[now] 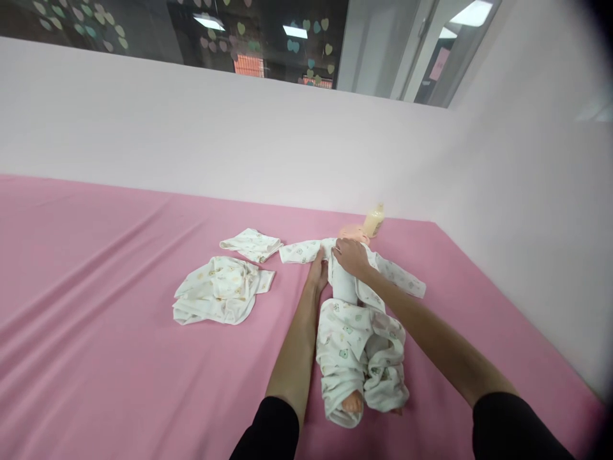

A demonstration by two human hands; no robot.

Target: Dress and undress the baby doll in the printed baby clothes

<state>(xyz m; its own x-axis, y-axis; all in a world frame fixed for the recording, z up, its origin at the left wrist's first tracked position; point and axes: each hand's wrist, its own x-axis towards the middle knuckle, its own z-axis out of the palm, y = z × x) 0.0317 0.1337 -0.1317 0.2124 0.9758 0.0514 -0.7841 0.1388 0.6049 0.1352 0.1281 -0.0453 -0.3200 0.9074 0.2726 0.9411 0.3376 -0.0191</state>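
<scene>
A baby doll lies on its back, its head (353,232) at the far end and a bare foot (353,402) near me. It wears a white printed baby shirt (401,276) with its front open and sleeves spread out. Matching trousers (341,332) are bunched around its legs. My right hand (353,257) is over the upper chest, fingers curled on the shirt's edge near the neck. Beside the doll, under the left-hand sleeve, my left hand (320,269) touches the shirt's side with thumb and fingers apart. Its fingertips are partly hidden.
Left of the doll lie a crumpled white printed garment (218,291) and a smaller folded cloth (252,244). A bottle of pale yellow liquid (373,221) stands beyond the doll's head. The pink sheet (119,358) meets a white wall (215,134) at the back and right.
</scene>
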